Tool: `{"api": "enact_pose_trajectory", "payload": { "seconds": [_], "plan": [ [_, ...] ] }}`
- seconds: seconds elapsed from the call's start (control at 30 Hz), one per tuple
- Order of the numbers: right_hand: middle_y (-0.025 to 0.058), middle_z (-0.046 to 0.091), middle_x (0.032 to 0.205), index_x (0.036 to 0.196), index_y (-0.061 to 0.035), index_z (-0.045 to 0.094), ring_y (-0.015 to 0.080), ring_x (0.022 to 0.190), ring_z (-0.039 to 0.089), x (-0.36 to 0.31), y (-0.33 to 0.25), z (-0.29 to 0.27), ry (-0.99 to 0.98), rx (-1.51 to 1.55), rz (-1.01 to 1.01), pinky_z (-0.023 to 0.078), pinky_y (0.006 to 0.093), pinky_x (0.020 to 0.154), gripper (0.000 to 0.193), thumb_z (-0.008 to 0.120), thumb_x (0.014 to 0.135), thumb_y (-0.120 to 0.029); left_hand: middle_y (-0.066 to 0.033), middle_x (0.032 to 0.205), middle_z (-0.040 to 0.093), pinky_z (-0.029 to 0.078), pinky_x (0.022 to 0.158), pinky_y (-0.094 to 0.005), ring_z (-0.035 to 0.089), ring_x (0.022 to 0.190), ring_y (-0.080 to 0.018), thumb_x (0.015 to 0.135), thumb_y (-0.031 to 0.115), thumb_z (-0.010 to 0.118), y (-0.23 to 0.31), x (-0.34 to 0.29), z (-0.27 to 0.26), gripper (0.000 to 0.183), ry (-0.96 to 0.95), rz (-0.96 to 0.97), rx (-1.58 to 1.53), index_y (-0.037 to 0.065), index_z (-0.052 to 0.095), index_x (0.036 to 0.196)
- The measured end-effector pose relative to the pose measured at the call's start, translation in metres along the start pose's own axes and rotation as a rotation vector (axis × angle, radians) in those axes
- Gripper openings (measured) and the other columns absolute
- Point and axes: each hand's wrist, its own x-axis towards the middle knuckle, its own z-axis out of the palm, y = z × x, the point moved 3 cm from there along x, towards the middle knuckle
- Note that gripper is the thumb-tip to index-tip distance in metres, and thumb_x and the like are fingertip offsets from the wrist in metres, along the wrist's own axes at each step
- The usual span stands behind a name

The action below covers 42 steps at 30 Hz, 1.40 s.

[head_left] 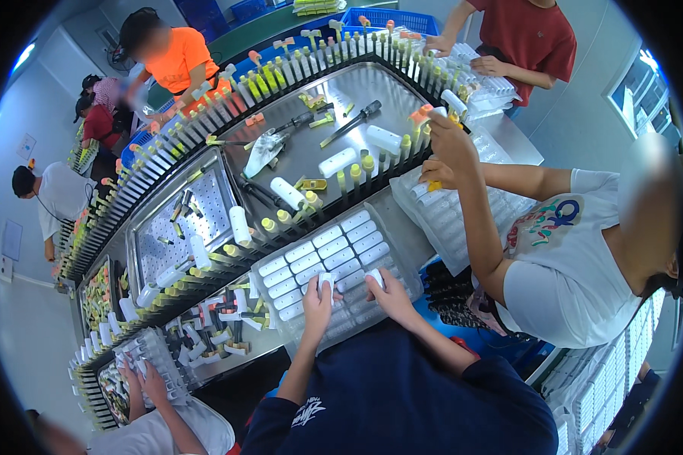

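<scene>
A clear plastic tray (326, 331) lies in front of me, with rows of small white rounded plastic pieces (330, 249) in its far and middle part. Over its near part, my left hand (316, 305) is closed around a white plastic piece (327, 279), thumb and fingers on its sides. Just to the right, my right hand (392, 298) pinches another white plastic piece (374, 277). My fingers partly cover both pieces and the pockets below them.
Beyond the tray stands a black rack (303, 227) of upright yellow-tipped tubes around a metal tray (341, 114) with tools. Loose white and black parts (212, 334) lie left of my tray. At my right, a co-worker in white (584, 243) reaches over another clear tray (432, 227).
</scene>
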Motion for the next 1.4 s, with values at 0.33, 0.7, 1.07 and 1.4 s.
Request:
{"api": "enact_pose_trajectory", "payload": {
  "seconds": [0.33, 0.7, 1.07, 1.4],
  "plan": [
    [0.0062, 0.068, 0.087, 0.103, -0.0012, 0.059, 0.0144, 0.077, 0.070, -0.005, -0.012, 0.008, -0.059, -0.002, 0.013, 0.055, 0.0313, 0.073, 0.035, 0.061, 0.112, -0.035, -0.0143, 0.099, 0.076, 0.059, 0.068, -0.0311, 0.078, 0.077, -0.0207, 0.113, 0.019, 0.055, 0.000, -0.002, -0.004, 0.033, -0.007, 0.015, 0.030, -0.006, 0.059, 0.134],
    [0.0091, 0.069, 0.104, 0.123, 0.0029, 0.058, 0.0179, 0.091, 0.072, 0.133, -0.155, -0.015, 0.423, 0.366, -0.383, 0.061, 0.0323, 0.076, 0.032, 0.061, 0.112, -0.027, -0.0141, 0.096, 0.075, 0.060, 0.069, -0.0320, 0.077, 0.076, -0.0199, 0.114, 0.020, 0.055, -0.013, -0.001, -0.007, 0.032, -0.018, 0.021, 0.009, -0.005, 0.058, 0.134],
    [0.0225, 0.069, 0.115, 0.130, 0.0065, 0.051, 0.0422, 0.092, 0.075, 0.197, -0.192, 0.082, 0.434, -1.086, -0.573, 0.062, 0.0491, 0.076, 0.052, 0.073, 0.099, -0.029, -0.0142, 0.097, 0.074, 0.060, 0.070, -0.0322, 0.077, 0.078, -0.0203, 0.113, 0.019, 0.055, -0.001, -0.004, -0.006, 0.033, -0.050, 0.084, 0.094, -0.006, 0.059, 0.134],
    [0.0207, 0.041, 0.167, 0.166, -0.0009, 0.031, 0.0408, 0.155, 0.039, 0.108, -0.165, 0.097, 0.043, -0.921, -0.979, 0.036, 0.0601, 0.123, 0.078, 0.069, 0.099, -0.017, -0.0123, 0.101, 0.073, 0.057, 0.067, -0.0292, 0.075, 0.078, -0.0181, 0.115, 0.021, 0.052, -0.008, -0.002, -0.003, 0.032, -0.017, 0.064, -0.062, -0.005, 0.059, 0.133]
  ]
}}
